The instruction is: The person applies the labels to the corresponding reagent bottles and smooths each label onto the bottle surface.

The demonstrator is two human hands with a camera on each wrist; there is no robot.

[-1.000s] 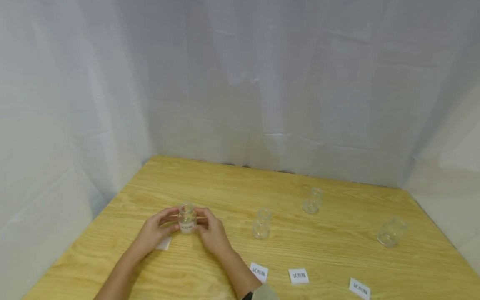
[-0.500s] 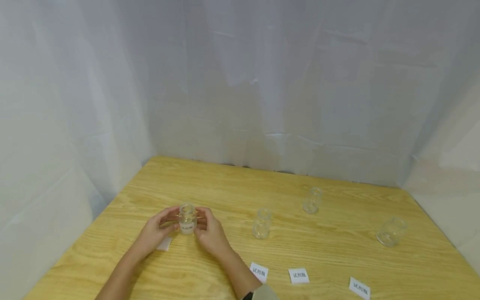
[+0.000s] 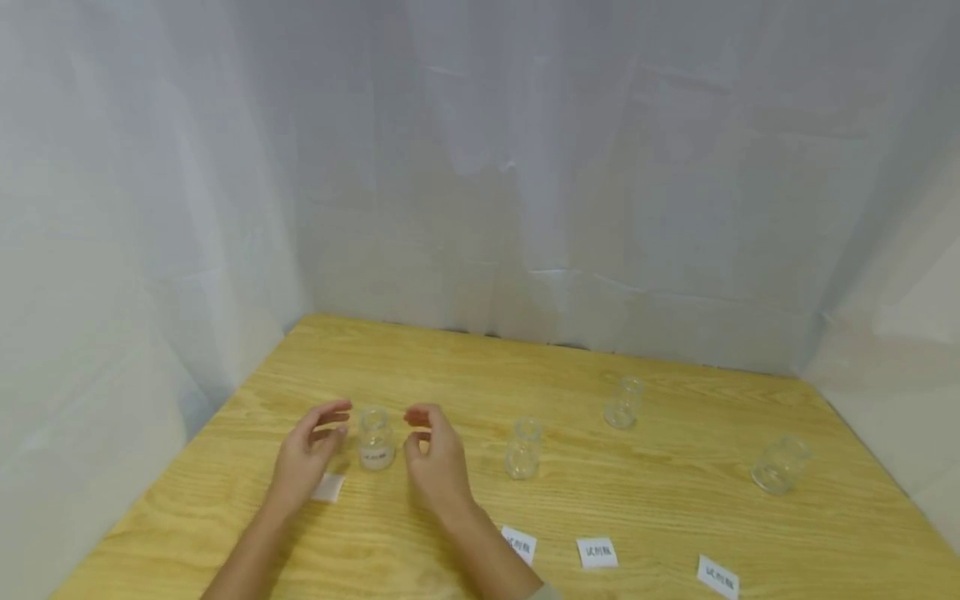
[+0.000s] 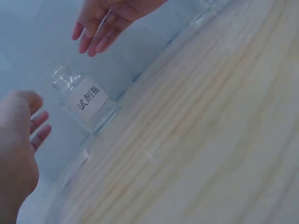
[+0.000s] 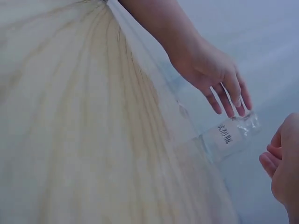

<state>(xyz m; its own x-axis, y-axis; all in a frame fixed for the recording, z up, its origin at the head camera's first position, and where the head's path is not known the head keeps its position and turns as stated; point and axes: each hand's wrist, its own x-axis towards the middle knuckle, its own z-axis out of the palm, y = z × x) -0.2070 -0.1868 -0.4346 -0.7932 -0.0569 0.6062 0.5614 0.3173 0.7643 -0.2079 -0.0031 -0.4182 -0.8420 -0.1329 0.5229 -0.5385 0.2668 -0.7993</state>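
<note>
A clear glass bottle with a white handwritten label on its front stands upright on the wooden table. To its left, my left hand hovers apart from the glass, fingers loosely bent around nothing. My right hand is on the other side, also apart from the bottle, its fingers relaxed with a gap to the glass. In the right wrist view the labelled bottle appears between both hands. Partly under my left wrist lies a small white slip of paper.
Three more glass bottles stand to the right: one nearby, one farther back, one at far right. Three handwritten paper labels lie in front: a left label, a middle label and a right label. White sheeting surrounds the table.
Both hands have let go of the labelled bottle and drawn apart, left hand leftward, right hand rightward. The bottle stays standing in about the same place.
</note>
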